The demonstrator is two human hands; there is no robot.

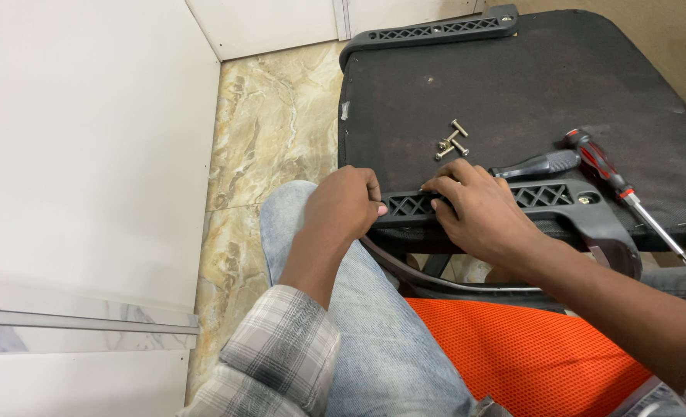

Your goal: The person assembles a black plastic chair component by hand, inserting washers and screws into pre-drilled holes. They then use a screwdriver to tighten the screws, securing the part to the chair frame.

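Marble floor (273, 116), white wall at left. Left hand (347, 205) curled around end of black plastic armrest bracket (547, 197), lattice-cut, lying along near edge of upturned black seat base (528, 69). Right hand (482, 212) pressed flat on bracket, fingers spread. Loose bolts (451, 140) just beyond; red-black screwdriver (625, 193) at right.

On the upturned black seat base (528, 77) in front of me lie loose bolts (451, 140), a red-handled screwdriver (605, 171) and a black-handled tool (538, 164).

Person's clothing: grey-and-white plaid sleeve (281, 347) on the left arm; light blue denim jeans (374, 332) on the legs.
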